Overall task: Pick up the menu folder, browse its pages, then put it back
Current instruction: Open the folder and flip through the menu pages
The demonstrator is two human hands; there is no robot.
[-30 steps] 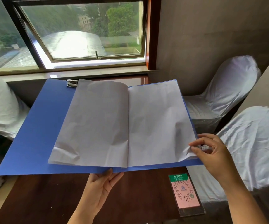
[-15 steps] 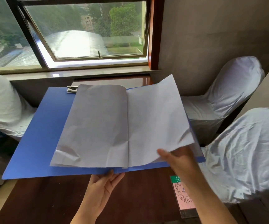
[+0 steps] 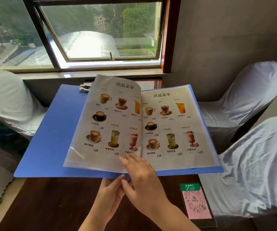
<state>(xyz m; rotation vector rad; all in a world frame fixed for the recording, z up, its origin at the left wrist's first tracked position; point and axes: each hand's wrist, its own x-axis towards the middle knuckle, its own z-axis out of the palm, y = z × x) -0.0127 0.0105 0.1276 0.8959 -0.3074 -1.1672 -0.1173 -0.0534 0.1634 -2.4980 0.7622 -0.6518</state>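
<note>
Head view: left hand (image 3: 108, 195) grips the open menu folder (image 3: 51, 140) at its lower-centre edge to steady it, right hand (image 3: 140, 179) fingers (image 3: 127, 161) loose, flattening a page (image 3: 111, 124).

folder (image 3: 47, 139) above table (image 3: 59, 202) | card (image 3: 196, 201) right | window (image 3: 101, 30) behind

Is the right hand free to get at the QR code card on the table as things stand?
Probably yes. The right hand rests on the menu folder pages, apparently gripping nothing, and the QR code card lies uncovered on the table just to its right.
</note>
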